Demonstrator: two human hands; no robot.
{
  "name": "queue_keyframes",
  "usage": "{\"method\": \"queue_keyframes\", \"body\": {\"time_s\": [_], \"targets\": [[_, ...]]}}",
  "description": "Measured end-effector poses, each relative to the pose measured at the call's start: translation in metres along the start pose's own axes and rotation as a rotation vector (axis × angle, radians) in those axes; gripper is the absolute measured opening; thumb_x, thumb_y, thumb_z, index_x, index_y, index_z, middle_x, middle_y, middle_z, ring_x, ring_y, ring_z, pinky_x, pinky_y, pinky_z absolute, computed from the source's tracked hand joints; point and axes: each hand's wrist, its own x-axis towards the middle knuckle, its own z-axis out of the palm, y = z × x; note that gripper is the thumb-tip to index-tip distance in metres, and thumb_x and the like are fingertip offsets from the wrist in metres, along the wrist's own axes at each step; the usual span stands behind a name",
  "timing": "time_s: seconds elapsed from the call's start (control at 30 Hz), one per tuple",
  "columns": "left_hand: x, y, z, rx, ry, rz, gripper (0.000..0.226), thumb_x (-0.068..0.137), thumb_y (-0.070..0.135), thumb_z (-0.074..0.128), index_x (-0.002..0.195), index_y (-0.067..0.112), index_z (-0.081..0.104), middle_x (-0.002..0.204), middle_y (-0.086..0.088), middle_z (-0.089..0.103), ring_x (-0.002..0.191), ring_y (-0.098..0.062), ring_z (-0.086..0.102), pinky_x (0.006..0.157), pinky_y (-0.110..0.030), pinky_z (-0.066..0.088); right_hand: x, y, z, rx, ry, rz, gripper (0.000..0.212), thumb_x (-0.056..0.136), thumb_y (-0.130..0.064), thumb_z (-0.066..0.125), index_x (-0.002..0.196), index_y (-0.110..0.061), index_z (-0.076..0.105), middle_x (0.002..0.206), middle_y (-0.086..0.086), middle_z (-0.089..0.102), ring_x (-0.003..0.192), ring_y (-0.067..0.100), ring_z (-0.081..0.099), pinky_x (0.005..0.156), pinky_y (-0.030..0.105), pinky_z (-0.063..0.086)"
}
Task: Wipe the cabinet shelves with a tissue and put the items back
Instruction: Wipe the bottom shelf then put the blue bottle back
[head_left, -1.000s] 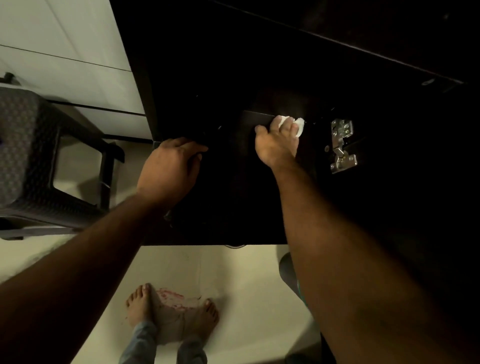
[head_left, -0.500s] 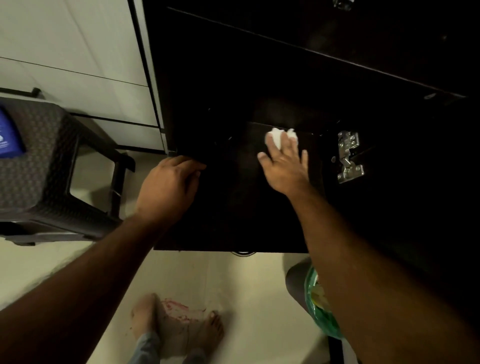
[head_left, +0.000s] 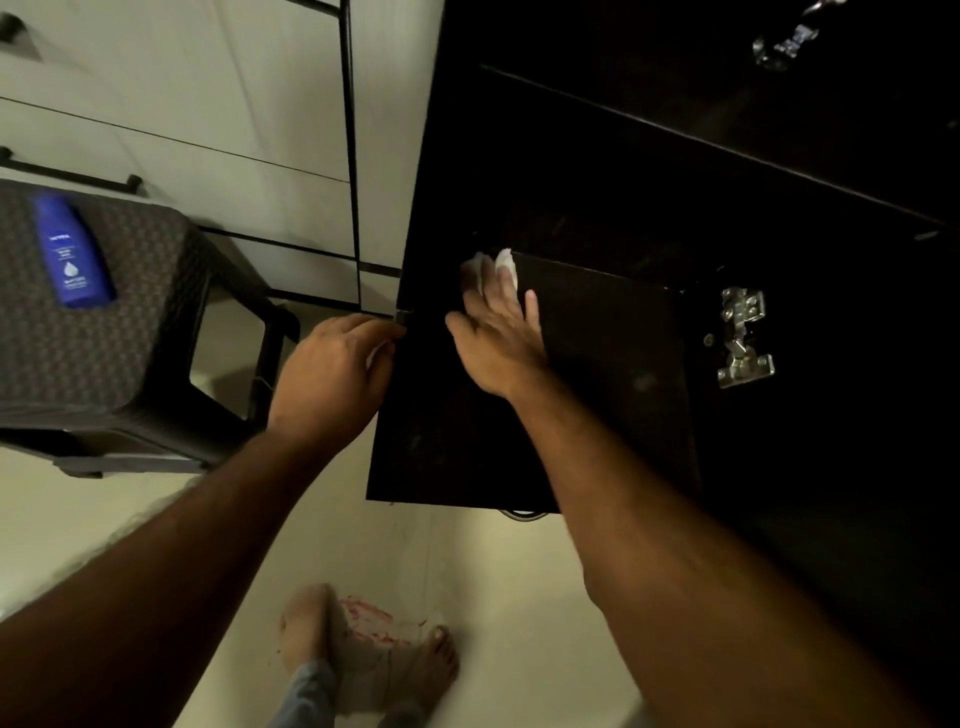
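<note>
A dark wooden cabinet panel (head_left: 597, 395) juts out toward me from the black cabinet (head_left: 649, 171). My right hand (head_left: 498, 332) lies flat on it with straight fingers, pressing a crumpled white tissue (head_left: 506, 265) against the panel's far left part; most of the tissue is hidden under the fingers. My left hand (head_left: 332, 379) grips the panel's left edge, fingers curled round it. A blue lotion bottle (head_left: 70, 252) lies on a dark woven stool (head_left: 104, 353) at the left.
A metal hinge (head_left: 743, 338) is fixed to the cabinet wall right of the panel, and another hinge (head_left: 784, 41) glints at the top. White drawer fronts (head_left: 182, 130) stand behind the stool. My bare feet (head_left: 363, 649) stand on the pale floor below.
My right hand slid the tissue leftward across the panel, fingers flattening out. The view shifted left, bringing the stool and the blue bottle into sight. My left hand kept its hold on the edge.
</note>
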Motion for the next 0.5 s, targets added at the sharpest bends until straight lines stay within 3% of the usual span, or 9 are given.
{"method": "queue_keyframes", "body": {"time_s": [0.07,0.13,0.2,0.27,0.33,0.43,0.5], "targets": [[0.000,-0.002,-0.003,-0.005,-0.013,-0.003,0.029,0.097,0.018,0.050,0.124,0.018,0.061,0.122,-0.004,0.063,0.114,-0.020,0.055,0.090,-0.027,0.037,-0.020,0.024,0.000,-0.055,0.015,0.003,0.064,0.098,-0.041,0.028,0.155,-0.034,0.000,0.163,-0.012,-0.011,0.148,0.007,-0.016,0.118,0.042,-0.012],[0.000,-0.003,-0.002,-0.005,-0.028,0.008,0.028,0.097,0.019,0.050,0.123,0.018,0.062,0.121,-0.005,0.063,0.112,-0.021,0.056,0.089,-0.027,0.037,-0.027,0.051,-0.008,-0.076,0.016,0.129,0.064,0.098,-0.041,0.028,0.155,-0.034,-0.001,0.163,-0.009,-0.013,0.147,0.008,-0.018,0.119,0.045,-0.009],[-0.002,-0.004,-0.001,-0.009,-0.047,0.015,0.029,0.097,0.020,0.050,0.123,0.019,0.061,0.120,-0.003,0.063,0.111,-0.019,0.056,0.089,-0.025,0.037,-0.015,0.056,-0.019,-0.005,-0.040,0.313,0.065,0.099,-0.044,0.027,0.156,-0.029,-0.001,0.163,-0.004,-0.012,0.148,0.013,-0.017,0.120,0.047,-0.008],[-0.003,-0.004,0.000,-0.031,-0.041,-0.003,0.029,0.097,0.020,0.050,0.123,0.020,0.061,0.120,-0.002,0.063,0.112,-0.018,0.055,0.090,-0.024,0.035,0.005,0.039,-0.021,-0.016,-0.013,0.373,0.069,0.098,-0.046,0.030,0.155,-0.020,0.002,0.164,0.004,-0.007,0.149,0.021,-0.014,0.120,0.047,-0.003],[-0.004,-0.003,0.000,-0.046,-0.029,-0.025,0.028,0.097,0.020,0.050,0.123,0.020,0.061,0.120,-0.002,0.063,0.112,-0.017,0.055,0.090,-0.023,0.035,0.016,0.008,-0.014,-0.053,0.021,0.266,0.073,0.096,-0.045,0.034,0.155,-0.016,0.002,0.163,0.009,-0.006,0.149,0.024,-0.014,0.120,0.045,0.002],[-0.004,-0.003,-0.004,-0.028,-0.030,-0.008,0.029,0.097,0.021,0.050,0.124,0.019,0.061,0.120,-0.002,0.063,0.110,-0.017,0.057,0.088,-0.023,0.036,-0.004,-0.018,0.004,-0.083,-0.059,0.025,0.074,0.097,-0.045,0.033,0.155,-0.025,-0.006,0.161,-0.002,-0.019,0.147,0.016,-0.021,0.119,0.040,-0.010],[-0.003,-0.005,-0.009,-0.019,-0.036,-0.011,0.029,0.097,0.021,0.050,0.124,0.019,0.061,0.120,-0.003,0.063,0.109,-0.018,0.057,0.087,-0.024,0.038,-0.025,-0.003,0.004,-0.100,-0.089,-0.040,0.071,0.097,-0.042,0.033,0.155,-0.031,-0.007,0.161,-0.009,-0.020,0.146,0.008,-0.022,0.120,0.040,-0.012]]}}
